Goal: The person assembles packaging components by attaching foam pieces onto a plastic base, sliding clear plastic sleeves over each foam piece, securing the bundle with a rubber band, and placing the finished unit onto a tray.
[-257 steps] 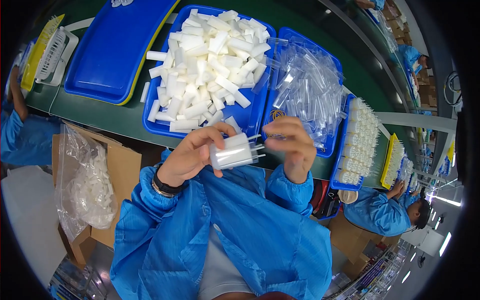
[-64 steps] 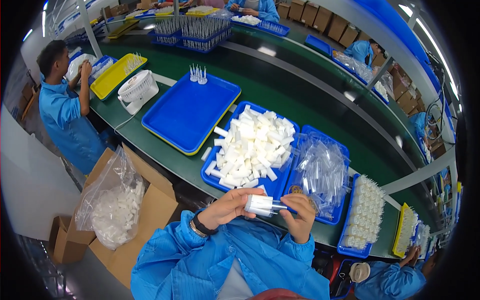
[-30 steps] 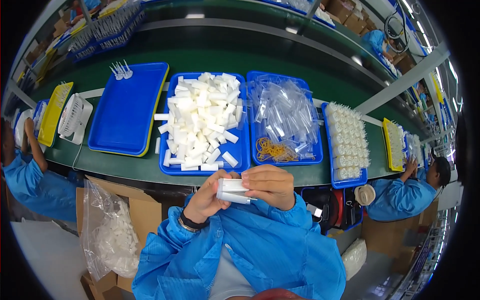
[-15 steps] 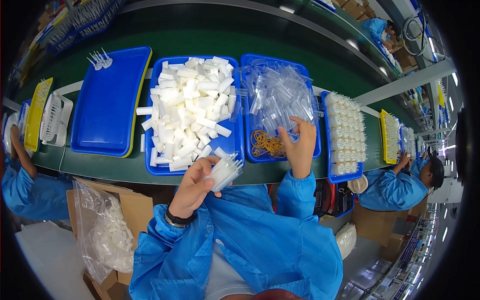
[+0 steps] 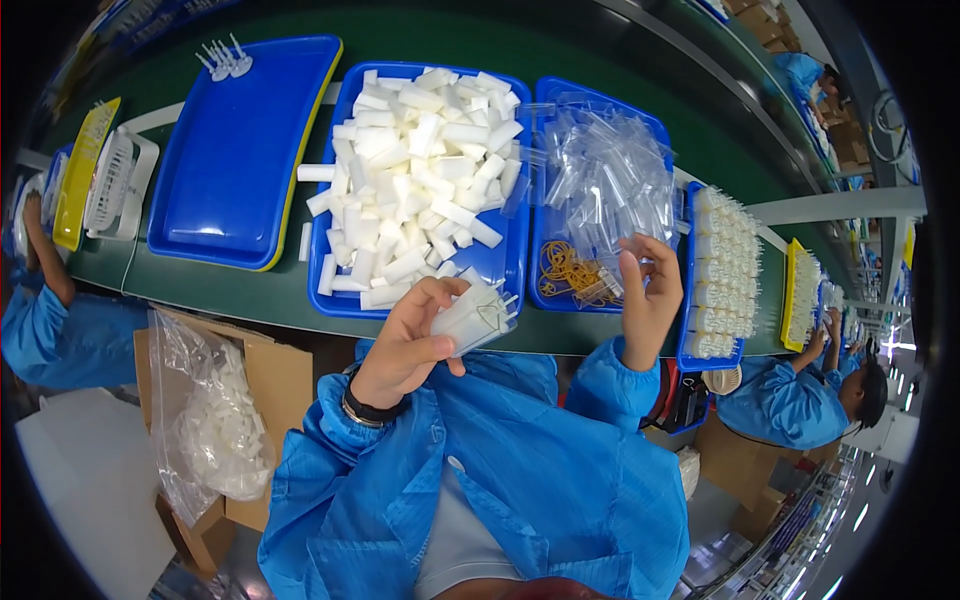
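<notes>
My left hand (image 5: 408, 338) is closed round a translucent white bundle (image 5: 470, 318) with several thin prongs at its right end; its exact make-up is hard to see. Over the near right part of a blue tray (image 5: 662, 130), my right hand (image 5: 655, 298) has thumb and forefinger drawn close together. A clear plastic sleeve (image 5: 606, 287) runs from those fingertips, and appears to be pinched there. Loose clear plastic sleeves (image 5: 605, 175) fill the same tray, with tan rubber bands (image 5: 565, 270) in its near left corner.
White foam blocks (image 5: 420, 170) heap in another blue tray (image 5: 515, 275). Farther left, a blue tray (image 5: 235, 150) carries a few white pronged parts (image 5: 225, 62). A tray of white pronged pieces (image 5: 722, 270) stands right. Co-workers (image 5: 790, 400) sit nearby; a bagged carton (image 5: 215, 420) stands below.
The view has shifted, so the trays appear higher and farther right. My right thumb and forefinger have closed together, and a clear sleeve now shows at them. The left hand keeps its bundle, turned slightly.
</notes>
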{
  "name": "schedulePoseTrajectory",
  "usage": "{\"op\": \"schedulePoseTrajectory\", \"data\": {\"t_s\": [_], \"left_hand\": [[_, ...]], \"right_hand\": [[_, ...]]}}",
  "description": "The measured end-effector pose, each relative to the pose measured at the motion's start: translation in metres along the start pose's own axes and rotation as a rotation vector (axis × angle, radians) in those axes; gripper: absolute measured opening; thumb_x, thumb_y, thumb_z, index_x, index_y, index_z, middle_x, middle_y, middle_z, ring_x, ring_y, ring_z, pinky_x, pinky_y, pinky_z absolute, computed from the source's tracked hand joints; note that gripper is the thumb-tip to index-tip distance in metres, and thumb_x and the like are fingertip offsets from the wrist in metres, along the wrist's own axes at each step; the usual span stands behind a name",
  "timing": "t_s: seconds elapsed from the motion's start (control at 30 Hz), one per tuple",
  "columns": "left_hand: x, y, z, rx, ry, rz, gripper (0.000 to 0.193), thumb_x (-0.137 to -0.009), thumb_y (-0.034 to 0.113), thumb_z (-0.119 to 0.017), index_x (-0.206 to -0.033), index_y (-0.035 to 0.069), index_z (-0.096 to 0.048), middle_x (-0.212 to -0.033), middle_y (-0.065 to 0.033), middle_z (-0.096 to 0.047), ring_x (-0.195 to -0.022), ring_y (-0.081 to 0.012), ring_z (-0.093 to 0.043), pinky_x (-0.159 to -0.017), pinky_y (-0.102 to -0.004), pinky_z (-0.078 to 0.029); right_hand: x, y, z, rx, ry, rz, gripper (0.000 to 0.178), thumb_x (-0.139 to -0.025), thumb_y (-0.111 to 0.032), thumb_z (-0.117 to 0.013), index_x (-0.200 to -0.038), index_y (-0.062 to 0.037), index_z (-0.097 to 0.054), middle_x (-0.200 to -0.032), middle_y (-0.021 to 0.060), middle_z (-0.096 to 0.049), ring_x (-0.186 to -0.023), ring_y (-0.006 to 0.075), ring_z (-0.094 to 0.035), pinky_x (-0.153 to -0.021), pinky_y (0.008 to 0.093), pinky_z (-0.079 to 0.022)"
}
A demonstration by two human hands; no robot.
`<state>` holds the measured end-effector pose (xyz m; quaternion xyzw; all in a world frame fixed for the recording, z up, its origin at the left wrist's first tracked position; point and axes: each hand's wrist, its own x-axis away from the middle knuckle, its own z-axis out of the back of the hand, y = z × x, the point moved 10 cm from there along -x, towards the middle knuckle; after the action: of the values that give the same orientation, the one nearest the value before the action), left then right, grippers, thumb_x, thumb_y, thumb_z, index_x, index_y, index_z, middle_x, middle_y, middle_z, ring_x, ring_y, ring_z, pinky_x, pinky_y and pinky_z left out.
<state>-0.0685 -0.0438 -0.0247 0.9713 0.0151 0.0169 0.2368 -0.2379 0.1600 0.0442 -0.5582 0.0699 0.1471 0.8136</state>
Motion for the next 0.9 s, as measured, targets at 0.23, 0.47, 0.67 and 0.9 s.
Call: {"op": "schedulePoseTrajectory", "data": {"t_s": [0.23,0.47,0.67,0.9], "left_hand": [[0.000,0.007,-0.003,-0.090,0.062,0.005,0.039,-0.077,-0.006,-0.067,-0.109,0.008,-0.049,-0.124,-0.0109,-0.041,-0.108,-0.0215,-0.055,-0.067,-0.0265,-0.060],[-0.006,0.017,-0.012,-0.376,0.009,-0.040,0.037,-0.076,-0.014,-0.065,-0.105,0.005,-0.052,-0.120,-0.0111,-0.042,-0.109,-0.0208,-0.052,-0.073,-0.0268,-0.058],[-0.006,0.009,-0.011,-0.327,0.038,0.025,0.038,-0.076,-0.013,-0.066,-0.107,0.005,-0.051,-0.120,-0.0111,-0.043,-0.109,-0.0205,-0.052,-0.071,-0.0261,-0.058],[-0.003,0.005,-0.011,-0.283,0.076,0.023,0.039,-0.080,-0.005,-0.066,-0.113,0.006,-0.050,-0.122,-0.0105,-0.043,-0.106,-0.0179,-0.054,-0.066,-0.0246,-0.058]], "right_hand": [[0.022,-0.064,-0.041,-0.324,-0.404,0.174,0.032,-0.082,-0.009,-0.068,-0.112,0.0015,-0.064,-0.082,0.0074,-0.060,-0.076,0.0128,-0.055,-0.067,0.0245,-0.042],[0.025,-0.097,-0.072,-0.386,-0.535,0.291,0.020,-0.070,-0.002,-0.078,-0.087,-0.0033,-0.068,-0.078,0.0056,-0.063,-0.065,0.0123,-0.055,-0.058,0.0249,-0.041],[0.027,-0.089,-0.083,-0.307,-0.621,0.234,0.018,-0.072,-0.002,-0.076,-0.089,-0.0030,-0.068,-0.079,0.0071,-0.063,-0.069,0.0124,-0.058,-0.059,0.0237,-0.043],[0.029,-0.065,-0.063,-0.583,-0.509,0.129,0.021,-0.080,-0.008,-0.072,-0.097,0.0019,-0.064,-0.089,0.0119,-0.068,-0.086,0.0195,-0.065,-0.072,0.0260,-0.048]]}}
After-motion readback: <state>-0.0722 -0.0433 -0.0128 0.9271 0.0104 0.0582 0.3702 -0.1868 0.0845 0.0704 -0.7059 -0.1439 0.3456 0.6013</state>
